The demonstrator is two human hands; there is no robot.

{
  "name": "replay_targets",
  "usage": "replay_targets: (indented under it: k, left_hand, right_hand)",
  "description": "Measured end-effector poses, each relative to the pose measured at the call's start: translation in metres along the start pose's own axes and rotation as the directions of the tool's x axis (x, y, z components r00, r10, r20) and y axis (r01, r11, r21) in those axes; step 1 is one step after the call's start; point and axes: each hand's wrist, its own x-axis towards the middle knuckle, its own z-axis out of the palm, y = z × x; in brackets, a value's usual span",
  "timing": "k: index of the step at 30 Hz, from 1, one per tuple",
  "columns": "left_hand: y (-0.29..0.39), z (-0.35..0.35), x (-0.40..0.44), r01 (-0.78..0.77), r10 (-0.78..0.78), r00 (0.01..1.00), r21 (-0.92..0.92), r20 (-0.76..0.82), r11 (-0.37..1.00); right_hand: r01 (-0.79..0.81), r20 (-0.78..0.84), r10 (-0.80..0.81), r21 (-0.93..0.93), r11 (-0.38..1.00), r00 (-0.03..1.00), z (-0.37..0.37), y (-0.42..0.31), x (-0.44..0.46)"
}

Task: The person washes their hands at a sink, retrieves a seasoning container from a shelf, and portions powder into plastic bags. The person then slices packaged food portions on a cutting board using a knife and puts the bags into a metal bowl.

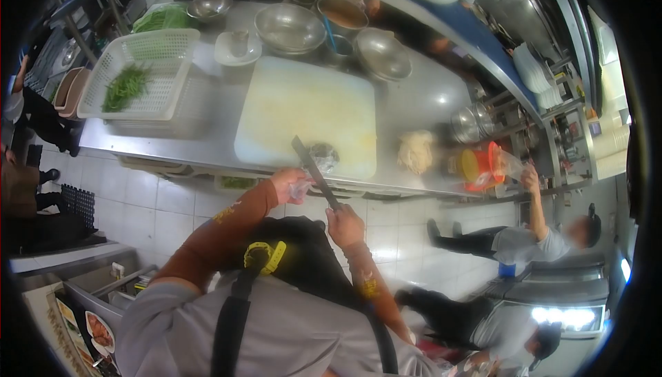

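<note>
My right hand (pixel 346 225) is closed round the handle of a long dark-bladed knife (pixel 315 169), whose blade points away from me and to the left over the near edge of the white cutting board (pixel 303 108). In my left hand (pixel 288 184), just left of the blade, crumpled clear plastic (pixel 299 191) is pinched between the fingers. A small dark round thing (pixel 324 156), which looks wrapped in clear film, rests on the board right beside the blade; its kind is unclear.
White basket (pixel 183 77) with green vegetables stands left. Steel bowls (pixel 289 27) and a small white dish (pixel 238 49) line the back. Right of the board lie a pale bundle (pixel 416 151) and a red tub (pixel 491 165), with a co-worker's hand (pixel 529 178) near it. More people stand around.
</note>
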Motion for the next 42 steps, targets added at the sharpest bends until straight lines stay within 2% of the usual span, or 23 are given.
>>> replay_targets:
  k: [5,8,11,14,17,21,24,27,30,32,33,36,39,42]
  left_hand:
    - [0.0,-0.004,-0.001,0.002,-0.002,1.0,-0.004,0.02,1.0]
    - [0.0,0.001,-0.002,0.004,-0.004,1.0,-0.011,-0.008,1.0]
    - [0.002,-0.002,0.002,0.014,-0.014,1.0,0.014,-0.025,1.0]
    - [0.001,0.0,-0.002,0.009,-0.009,1.0,0.02,-0.027,1.0]
    - [0.0,0.001,-0.002,0.003,-0.003,0.999,0.004,-0.032,1.0]
    - [0.004,0.004,-0.006,0.007,-0.005,0.999,0.043,-0.052,0.999]
    - [0.004,-0.006,0.005,0.018,-0.028,0.996,0.118,0.089,0.993]
    - [0.014,0.015,-0.009,-0.091,0.188,0.974,0.536,-0.13,0.84]
    - [0.036,0.014,-0.007,-0.032,0.203,0.968,0.73,-0.148,0.683]
    - [0.058,0.016,-0.017,-0.041,0.149,0.988,0.843,-0.047,0.536]
    - [0.067,0.017,-0.021,-0.053,0.116,0.993,0.889,0.0,0.455]
    - [0.079,0.021,-0.022,0.074,0.114,0.984,0.899,-0.136,0.431]
    - [0.092,0.029,-0.032,0.038,0.284,0.956,0.99,-0.075,0.133]
    - [0.097,0.028,-0.038,0.058,0.313,0.948,0.998,-0.058,0.009]
  right_hand:
    - [-0.056,0.045,0.056,0.01,0.998,0.997,-0.008,-0.006,0.003]
    - [0.019,-0.031,-0.02,-0.032,0.999,0.999,-0.002,-0.001,0.004]
    - [0.018,-0.005,-0.018,-0.033,0.999,1.0,-0.006,-0.003,0.006]
    - [0.034,-0.045,-0.034,0.014,0.999,0.998,-0.003,0.0,0.005]
    - [-0.012,0.003,0.012,-0.026,1.0,1.0,-0.003,0.004,0.006]
    - [0.025,-0.055,-0.026,-0.024,0.999,0.998,-0.003,0.01,0.007]
    - [0.004,-0.05,-0.006,-0.036,0.999,0.999,0.001,0.016,0.007]
    - [-0.052,-0.016,0.052,-0.019,0.998,0.999,-0.009,0.005,0.011]
    - [-0.081,-0.051,0.084,0.05,0.995,0.995,-0.013,-0.006,0.011]
    - [-0.075,-0.067,0.078,0.046,0.996,0.995,-0.011,-0.006,0.012]
    - [-0.091,-0.026,0.091,0.026,0.996,0.995,-0.006,-0.001,0.013]
    - [-0.127,0.05,0.128,-0.026,0.992,0.99,0.006,0.011,0.012]
    - [-0.136,0.047,0.139,-0.053,0.989,0.989,0.004,0.007,0.011]
    - [-0.127,0.026,0.128,-0.049,0.991,0.991,0.004,0.008,0.014]
